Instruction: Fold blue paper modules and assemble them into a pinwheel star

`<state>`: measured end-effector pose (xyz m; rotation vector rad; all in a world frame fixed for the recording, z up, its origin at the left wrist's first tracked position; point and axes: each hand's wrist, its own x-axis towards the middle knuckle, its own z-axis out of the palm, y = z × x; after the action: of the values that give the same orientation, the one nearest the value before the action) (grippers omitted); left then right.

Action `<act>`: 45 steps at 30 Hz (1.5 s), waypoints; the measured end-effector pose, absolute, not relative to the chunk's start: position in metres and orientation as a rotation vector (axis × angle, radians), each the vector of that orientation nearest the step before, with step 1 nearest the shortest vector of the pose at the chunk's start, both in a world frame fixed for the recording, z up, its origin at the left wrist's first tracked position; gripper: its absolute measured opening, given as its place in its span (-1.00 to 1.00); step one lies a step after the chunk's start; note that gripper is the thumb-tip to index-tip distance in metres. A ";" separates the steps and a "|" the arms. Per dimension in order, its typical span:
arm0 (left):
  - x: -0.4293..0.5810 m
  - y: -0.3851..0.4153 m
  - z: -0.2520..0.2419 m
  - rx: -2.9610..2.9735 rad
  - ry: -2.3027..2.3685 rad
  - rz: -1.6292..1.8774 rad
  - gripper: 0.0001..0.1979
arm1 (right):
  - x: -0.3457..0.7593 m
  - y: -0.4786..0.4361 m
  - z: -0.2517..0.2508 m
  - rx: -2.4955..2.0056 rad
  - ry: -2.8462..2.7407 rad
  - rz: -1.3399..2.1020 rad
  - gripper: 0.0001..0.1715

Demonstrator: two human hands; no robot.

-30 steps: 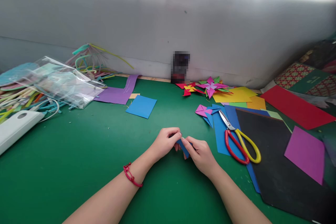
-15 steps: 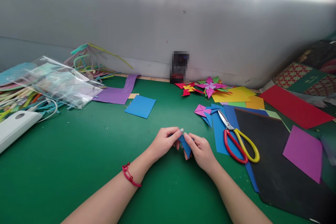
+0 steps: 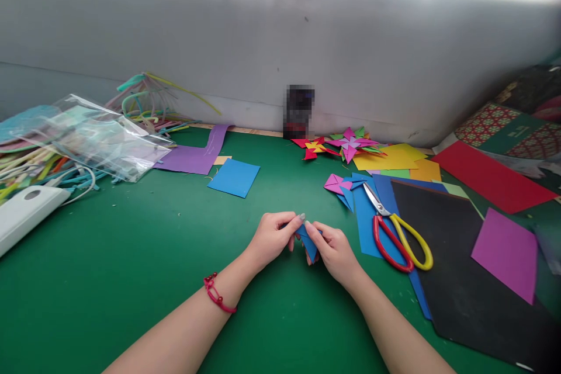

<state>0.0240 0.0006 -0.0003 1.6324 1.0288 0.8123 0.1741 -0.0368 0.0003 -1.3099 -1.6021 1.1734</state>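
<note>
Between my two hands is a small piece of folded blue paper (image 3: 308, 242), its pointed end turned down toward me. My left hand (image 3: 275, 236) pinches its upper left part between thumb and fingers. My right hand (image 3: 333, 247) grips the right side, the thumb lying along the paper. My fingers hide part of the folds. Beyond the hands, to the left, lies a flat blue paper square (image 3: 234, 177). A pink and blue folded paper piece (image 3: 338, 184) rests ahead of my right hand, next to scissors (image 3: 388, 216) with one red and one yellow handle.
The scissors lie across blue sheets (image 3: 368, 228) and a black sheet (image 3: 438, 257). Folded paper flowers (image 3: 349, 144), yellow paper (image 3: 385, 158), red paper (image 3: 491, 175) and a purple square (image 3: 506, 254) are around them. At left are a clear bag (image 3: 131, 152), pipe cleaners (image 3: 39, 163) and a white device (image 3: 30, 216).
Both hands stay in nearly the same place, still holding the folded blue paper. Only a very slight shift of the view and fingers shows.
</note>
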 end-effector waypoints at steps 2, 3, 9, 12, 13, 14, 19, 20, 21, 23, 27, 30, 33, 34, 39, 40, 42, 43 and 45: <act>0.024 0.001 -0.001 1.622 1.037 0.816 -0.56 | 0.174 -0.037 0.000 -1.310 -1.584 1.179 -0.60; 0.024 0.001 -0.001 1.614 1.038 0.818 -0.56 | 0.174 -0.037 0.000 -1.306 -1.573 1.188 -0.60; 0.024 0.001 0.001 1.590 1.028 0.834 -0.57 | 0.174 -0.036 0.000 -1.262 -1.499 1.285 -0.66; 0.024 0.001 0.001 1.565 1.001 0.824 -0.58 | 0.175 -0.037 -0.001 -1.240 -1.494 1.329 -0.67; 0.024 0.001 0.001 1.552 0.991 0.817 -0.58 | 0.175 -0.037 -0.001 -1.232 -1.497 1.339 -0.67; 0.025 0.001 0.001 1.538 0.982 0.809 -0.59 | 0.176 -0.037 -0.001 -1.226 -1.502 1.345 -0.66; 0.025 0.002 -0.003 1.470 0.952 0.768 -0.62 | 0.175 -0.038 0.001 -1.241 -1.606 1.259 -0.64; 0.025 0.003 -0.004 1.462 0.948 0.761 -0.63 | 0.174 -0.039 0.001 -1.248 -1.645 1.222 -0.63; 0.024 0.003 -0.005 1.455 0.943 0.753 -0.64 | 0.174 -0.039 0.002 -1.255 -1.683 1.185 -0.62; 0.023 0.003 -0.004 1.450 0.931 0.740 -0.66 | 0.173 -0.040 0.002 -1.266 -1.757 1.114 -0.62; 0.022 0.003 0.002 1.485 0.878 0.762 -0.67 | 0.174 -0.042 0.002 -1.298 -1.884 0.934 -0.65; 0.023 0.002 0.006 1.495 0.871 0.787 -0.67 | 0.174 -0.043 0.001 -1.293 -1.978 0.778 -0.68; 0.023 0.002 0.007 1.453 0.871 0.858 -0.85 | 0.174 -0.043 -0.001 -1.278 -2.051 0.680 -0.70; 0.023 0.001 0.007 1.432 0.865 0.892 -0.91 | 0.173 -0.043 -0.001 -1.276 -2.062 0.667 -0.69; 0.023 0.001 0.005 1.390 0.830 0.935 -0.74 | 0.172 -0.043 -0.002 -1.265 -2.028 0.711 -0.67; 0.023 0.000 0.005 1.392 0.824 0.931 -0.75 | 0.172 -0.043 -0.001 -1.271 -2.011 0.731 -0.67; 0.023 0.001 0.005 1.395 0.811 0.926 -0.76 | 0.172 -0.043 0.000 -1.289 -1.975 0.773 -0.67; 0.023 0.001 0.005 1.395 0.804 0.924 -0.77 | 0.172 -0.044 0.000 -1.300 -1.953 0.795 -0.67; 0.023 0.001 0.004 1.393 0.795 0.918 -0.79 | 0.171 -0.044 0.000 -1.315 -1.899 0.839 -0.67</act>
<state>0.0234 0.0009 0.0043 1.3930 0.7947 0.9184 0.1712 -0.0442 0.0002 -1.3150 -1.8993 0.8391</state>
